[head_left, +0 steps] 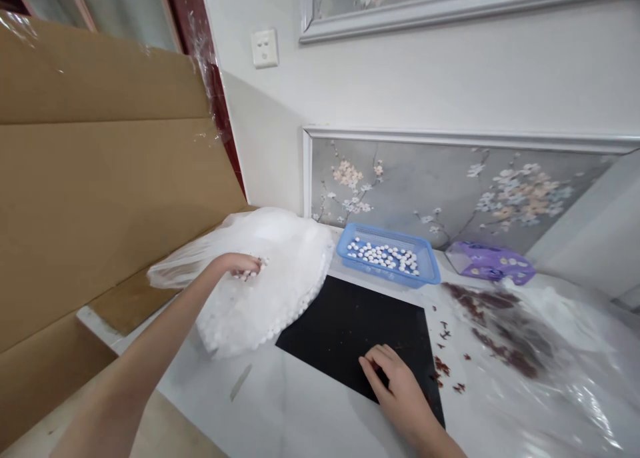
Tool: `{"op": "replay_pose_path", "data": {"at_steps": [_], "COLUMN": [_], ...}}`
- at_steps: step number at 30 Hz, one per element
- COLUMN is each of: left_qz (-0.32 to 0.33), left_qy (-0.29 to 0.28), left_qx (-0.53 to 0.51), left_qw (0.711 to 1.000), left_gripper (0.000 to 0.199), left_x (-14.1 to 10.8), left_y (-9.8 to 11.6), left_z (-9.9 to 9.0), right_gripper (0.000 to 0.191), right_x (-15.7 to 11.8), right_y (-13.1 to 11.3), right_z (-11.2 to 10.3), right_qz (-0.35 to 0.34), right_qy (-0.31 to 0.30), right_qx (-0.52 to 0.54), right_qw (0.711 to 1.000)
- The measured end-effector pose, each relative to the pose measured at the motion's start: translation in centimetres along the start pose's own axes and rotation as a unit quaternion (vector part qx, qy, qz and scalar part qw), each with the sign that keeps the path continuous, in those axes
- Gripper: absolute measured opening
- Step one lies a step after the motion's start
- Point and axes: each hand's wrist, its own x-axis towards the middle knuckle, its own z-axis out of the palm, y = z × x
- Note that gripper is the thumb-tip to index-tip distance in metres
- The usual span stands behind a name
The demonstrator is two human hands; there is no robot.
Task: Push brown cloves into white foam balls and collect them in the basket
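My left hand (244,264) reaches into the opening of a clear plastic bag (287,245) full of small white balls. Its fingers are curled among the white balls (264,261); the fingertips are partly hidden, so what they grip is unclear. Resting over a black mat (345,331), my right hand (393,381) has its fingers curled and the thumb close to the index finger. Anything pinched there is too small or hidden to make out. Beyond the mat stands a blue plastic basket (431,261) with many white round pieces (383,255) spread over its bottom.
Dark red star-shaped bits (442,366) lie right of the mat. A clear bag of dark red pieces (510,331) and a purple packet (493,261) are farther right. Tall cardboard (110,191) borders the left of the white table (265,391); a floral panel (415,178) lines the wall.
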Motion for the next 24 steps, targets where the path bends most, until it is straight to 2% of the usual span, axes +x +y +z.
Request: {"op": "replay_pose_path", "data": {"at_steps": [3, 6, 12, 15, 17, 19, 22, 24], "left_qz": [-0.087, -0.126, -0.146, -0.140, -0.137, -0.136, -0.139, -0.142], "left_qy": [-0.088, -0.147, -0.222, -0.244, -0.250, -0.256, -0.274, -0.291], "left_qx": [-0.024, -0.068, -0.140, -0.164, -0.182, -0.205, -0.251, -0.287], "left_qw": [0.992, 0.979, 0.954, 0.945, 0.941, 0.935, 0.918, 0.902], "left_gripper": [0.032, 0.032, 0.026, 0.023, 0.023, 0.024, 0.020, 0.016], "left_x": [-0.8, -1.9, -2.9, -2.6, -2.3, -2.2, -2.3, -2.5], "left_y": [0.0, -0.1, -0.6, -0.9, -1.1, -1.2, -1.3, -1.3], "left_z": [0.4, 1.3, 4.2, 5.4, 6.0, 6.6, 7.5, 7.9], "right_gripper": [0.029, 0.030, 0.030, 0.022, 0.044, 0.056, 0.043, 0.037], "right_x": [0.0, 0.0, 0.1, 0.4, 1.0, 2.0, 4.0, 5.2], "right_y": [0.0, 0.2, -0.4, -1.8, -2.8, -3.8, -4.8, -5.4], "right_z": [0.1, 0.0, 0.6, 2.0, 3.0, 3.7, 4.7, 5.5], "right_qz": [-0.003, -0.009, 0.019, 0.073, 0.147, 0.217, 0.254, 0.251], "right_qy": [0.007, 0.011, -0.001, -0.004, -0.008, -0.015, -0.013, 0.006], "right_qx": [-0.001, 0.000, 0.030, 0.160, 0.300, 0.452, 0.625, 0.680], "right_qw": [1.000, 1.000, 0.999, 0.984, 0.943, 0.865, 0.738, 0.689]}}
